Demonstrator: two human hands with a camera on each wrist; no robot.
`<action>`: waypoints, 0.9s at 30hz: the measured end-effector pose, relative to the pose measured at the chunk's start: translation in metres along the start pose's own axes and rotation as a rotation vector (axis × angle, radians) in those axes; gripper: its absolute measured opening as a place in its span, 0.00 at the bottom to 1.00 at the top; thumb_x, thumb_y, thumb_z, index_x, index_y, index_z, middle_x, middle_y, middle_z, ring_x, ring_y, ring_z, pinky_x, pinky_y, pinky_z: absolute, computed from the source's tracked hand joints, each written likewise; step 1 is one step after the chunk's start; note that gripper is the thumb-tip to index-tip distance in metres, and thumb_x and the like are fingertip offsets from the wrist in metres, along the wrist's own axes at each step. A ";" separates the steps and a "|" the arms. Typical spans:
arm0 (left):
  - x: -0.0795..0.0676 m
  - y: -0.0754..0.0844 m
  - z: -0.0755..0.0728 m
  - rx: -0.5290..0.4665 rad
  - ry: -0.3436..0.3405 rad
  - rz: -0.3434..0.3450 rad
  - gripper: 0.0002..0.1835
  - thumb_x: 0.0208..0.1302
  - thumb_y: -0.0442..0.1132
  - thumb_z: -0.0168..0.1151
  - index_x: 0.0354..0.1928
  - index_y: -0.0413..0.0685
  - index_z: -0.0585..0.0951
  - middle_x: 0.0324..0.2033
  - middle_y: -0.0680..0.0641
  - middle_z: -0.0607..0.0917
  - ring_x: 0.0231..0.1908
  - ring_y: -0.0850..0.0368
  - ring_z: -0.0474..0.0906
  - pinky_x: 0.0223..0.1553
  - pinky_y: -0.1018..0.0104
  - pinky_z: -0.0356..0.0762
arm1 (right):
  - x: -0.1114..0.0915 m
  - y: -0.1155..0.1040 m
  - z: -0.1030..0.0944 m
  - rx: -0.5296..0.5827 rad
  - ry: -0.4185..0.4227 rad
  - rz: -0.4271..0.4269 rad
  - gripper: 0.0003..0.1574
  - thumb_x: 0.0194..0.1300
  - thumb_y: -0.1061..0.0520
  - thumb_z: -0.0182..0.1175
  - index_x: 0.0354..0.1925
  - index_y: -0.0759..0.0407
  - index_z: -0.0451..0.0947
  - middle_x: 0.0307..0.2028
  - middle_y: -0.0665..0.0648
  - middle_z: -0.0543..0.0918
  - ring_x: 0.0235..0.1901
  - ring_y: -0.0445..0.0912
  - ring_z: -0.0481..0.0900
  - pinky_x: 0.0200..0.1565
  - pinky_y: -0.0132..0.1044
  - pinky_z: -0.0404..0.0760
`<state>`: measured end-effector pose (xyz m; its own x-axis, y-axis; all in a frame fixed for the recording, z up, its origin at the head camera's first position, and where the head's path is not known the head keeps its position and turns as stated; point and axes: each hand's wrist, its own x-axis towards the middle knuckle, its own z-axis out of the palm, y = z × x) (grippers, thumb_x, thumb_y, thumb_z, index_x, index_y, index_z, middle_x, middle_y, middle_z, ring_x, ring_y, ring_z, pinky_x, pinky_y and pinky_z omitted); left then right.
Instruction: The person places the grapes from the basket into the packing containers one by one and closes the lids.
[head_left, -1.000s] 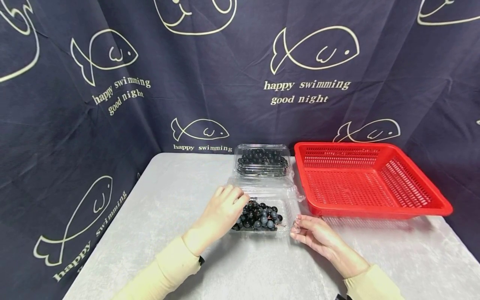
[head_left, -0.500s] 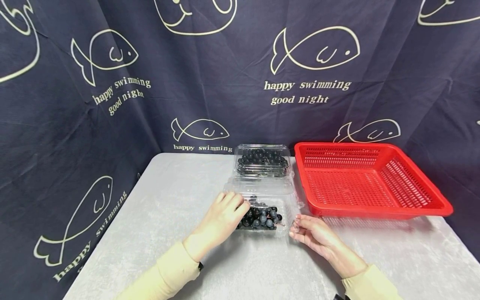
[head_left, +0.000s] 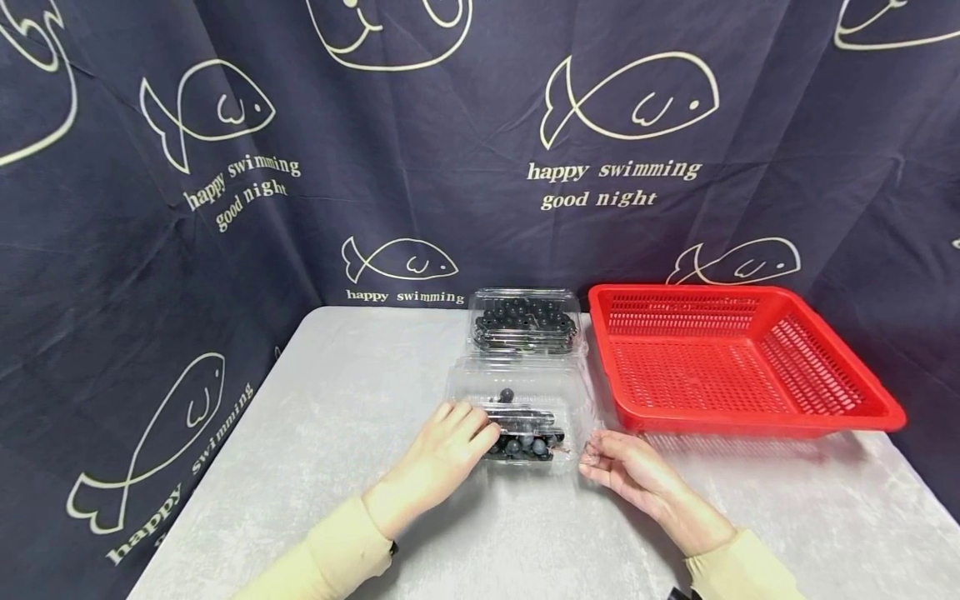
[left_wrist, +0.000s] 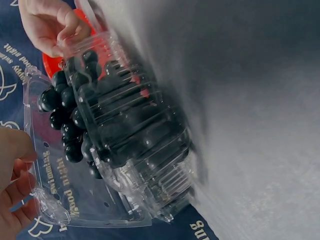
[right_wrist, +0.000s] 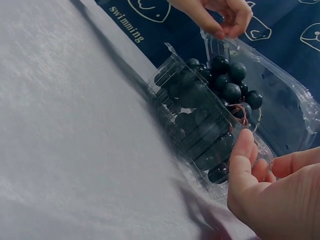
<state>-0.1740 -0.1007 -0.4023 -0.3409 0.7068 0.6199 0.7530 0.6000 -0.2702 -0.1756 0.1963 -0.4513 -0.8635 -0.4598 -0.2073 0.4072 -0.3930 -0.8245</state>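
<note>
A clear plastic clamshell box of dark grapes sits before me, its hinged lid raised at a slant over the fruit. My left hand holds the lid's edge at the left, fingers bent over it in the left wrist view. At the box's right end, my right hand pinches the rim between thumb and fingers. Between lid and base, the grapes bulge above the rim, with a reddish stem showing in the right wrist view.
Behind the open box stands a second, closed clamshell of dark grapes. A red plastic basket occupies the right side of the grey table. A dark blue fish-print cloth hangs behind and at the sides.
The lid has swung up and forward over the grapes as my left hand moved slightly toward me. My right hand has stayed at the box's right end.
</note>
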 end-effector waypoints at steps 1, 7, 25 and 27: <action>-0.001 0.000 0.000 0.002 -0.002 0.003 0.07 0.58 0.33 0.50 0.37 0.48 0.75 0.33 0.51 0.74 0.34 0.55 0.69 0.33 0.66 0.64 | 0.000 0.000 0.000 0.008 -0.006 -0.001 0.16 0.71 0.67 0.41 0.33 0.56 0.74 0.31 0.51 0.77 0.35 0.41 0.78 0.48 0.35 0.81; -0.005 0.004 0.002 0.018 -0.010 0.017 0.08 0.55 0.32 0.54 0.38 0.49 0.76 0.33 0.52 0.74 0.34 0.55 0.70 0.34 0.66 0.66 | 0.000 -0.001 0.000 0.035 -0.001 0.014 0.17 0.72 0.63 0.41 0.33 0.56 0.76 0.31 0.52 0.78 0.35 0.42 0.79 0.48 0.35 0.81; -0.014 0.014 0.006 0.019 -0.054 -0.007 0.08 0.58 0.33 0.49 0.38 0.48 0.76 0.32 0.52 0.74 0.32 0.54 0.69 0.34 0.65 0.65 | -0.002 -0.004 -0.001 0.079 0.040 0.042 0.14 0.72 0.59 0.40 0.37 0.58 0.73 0.37 0.56 0.74 0.40 0.46 0.76 0.53 0.40 0.79; -0.015 0.014 0.006 0.018 -0.055 -0.007 0.08 0.58 0.34 0.49 0.38 0.48 0.76 0.32 0.52 0.74 0.32 0.54 0.69 0.34 0.65 0.65 | -0.002 -0.004 -0.001 0.078 0.031 0.040 0.13 0.72 0.59 0.39 0.38 0.58 0.72 0.38 0.56 0.73 0.40 0.46 0.76 0.53 0.40 0.78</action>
<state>-0.1616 -0.1001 -0.4199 -0.3770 0.7217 0.5806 0.7402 0.6116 -0.2796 -0.1757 0.1997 -0.4487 -0.8544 -0.4522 -0.2561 0.4623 -0.4362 -0.7720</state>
